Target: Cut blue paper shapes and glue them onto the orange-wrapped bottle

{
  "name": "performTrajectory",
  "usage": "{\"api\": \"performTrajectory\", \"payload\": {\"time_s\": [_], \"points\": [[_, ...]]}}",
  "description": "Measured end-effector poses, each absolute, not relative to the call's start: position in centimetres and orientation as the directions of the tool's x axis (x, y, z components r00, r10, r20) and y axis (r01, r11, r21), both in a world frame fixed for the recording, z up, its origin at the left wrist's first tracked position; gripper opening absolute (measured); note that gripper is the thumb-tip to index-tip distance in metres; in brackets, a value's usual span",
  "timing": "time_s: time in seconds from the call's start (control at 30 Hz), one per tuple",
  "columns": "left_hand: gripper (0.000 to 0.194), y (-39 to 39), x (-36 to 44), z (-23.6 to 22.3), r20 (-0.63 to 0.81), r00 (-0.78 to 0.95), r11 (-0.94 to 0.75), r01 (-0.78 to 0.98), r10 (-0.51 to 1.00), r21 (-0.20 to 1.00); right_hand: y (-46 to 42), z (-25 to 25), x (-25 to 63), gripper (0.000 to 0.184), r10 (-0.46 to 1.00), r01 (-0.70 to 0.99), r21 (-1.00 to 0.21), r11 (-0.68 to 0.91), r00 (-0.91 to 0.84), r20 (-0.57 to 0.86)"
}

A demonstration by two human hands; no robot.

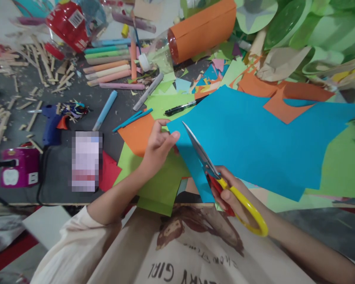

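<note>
A large sheet of blue paper [254,142] spreads across the middle right, with a cut running in from its lower edge. My left hand [161,144] pinches its left corner between thumb and fingers. In my right hand [229,193] is a pair of scissors [205,159] with one yellow and one red handle. The blades point up and left over the blue paper, close to its left strip. Green paper [162,185] and an orange piece [138,134] lie under and beside my left hand. Two thin blue paper rolls [132,119] rest on the orange piece.
A black pen [180,107] touches the blue sheet's upper edge. To the left are a phone [86,161], a blue glue gun [51,124] and a purple box [20,167] with cords. Behind stand markers [109,71], an orange-wrapped bottle [203,31], paper scraps and wood sticks.
</note>
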State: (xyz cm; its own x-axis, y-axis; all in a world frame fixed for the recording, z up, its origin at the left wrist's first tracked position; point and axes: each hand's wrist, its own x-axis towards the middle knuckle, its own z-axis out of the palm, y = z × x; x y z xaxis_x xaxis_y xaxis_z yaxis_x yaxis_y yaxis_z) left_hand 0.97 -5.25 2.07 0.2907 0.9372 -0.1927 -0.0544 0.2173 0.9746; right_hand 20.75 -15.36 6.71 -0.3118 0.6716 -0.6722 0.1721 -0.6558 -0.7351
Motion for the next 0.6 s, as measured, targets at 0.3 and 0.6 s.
{"api": "performTrajectory", "payload": {"time_s": [0.3, 0.6], "points": [[0.058, -5.1, 0.8, 2.7, -0.144, 0.233, 0.115, 0.133, 0.962, 0.984, -15.2, 6.7, 20.8, 0.08, 0.707, 0.27, -0.796, -0.541, -0.366, -0.605], [0.058, -5.1, 1.3, 2.5, -0.059, 0.38, 0.029, 0.086, 0.923, 0.996, -16.2, 5.5, 20.8, 0.059, 0.734, 0.108, -0.814, -0.571, -0.376, -0.565]]}}
